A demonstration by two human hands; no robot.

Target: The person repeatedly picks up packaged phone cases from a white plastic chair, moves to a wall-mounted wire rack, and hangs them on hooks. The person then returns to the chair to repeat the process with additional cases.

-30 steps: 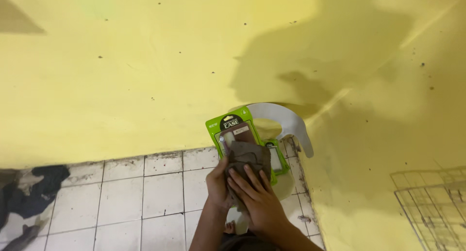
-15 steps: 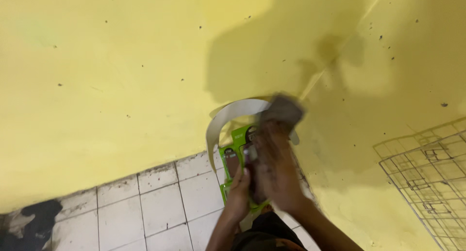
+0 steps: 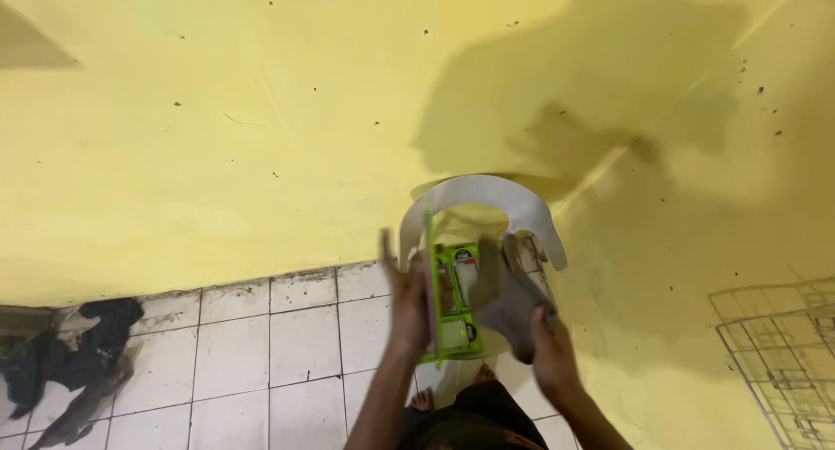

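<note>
My left hand (image 3: 407,300) grips the left edge of a bright green packaged item (image 3: 454,304), holding it upright in front of me. My right hand (image 3: 551,356) holds a grey cloth (image 3: 504,298) that is pressed against the right side of the green package. Behind both stands a white plastic chair (image 3: 487,202), seen from above, in the corner of the yellow walls. My bare toes (image 3: 423,401) show on the tiles below the package.
White floor tiles (image 3: 235,346) run along the yellow wall (image 3: 261,111). A heap of dark clothes (image 3: 78,350) lies at the far left on the floor. A wire rack (image 3: 778,354) leans at the right edge.
The green package has been turned so its left edge faces me. The grey cloth has moved from the top of the package to its right side. The view has shifted slightly.
</note>
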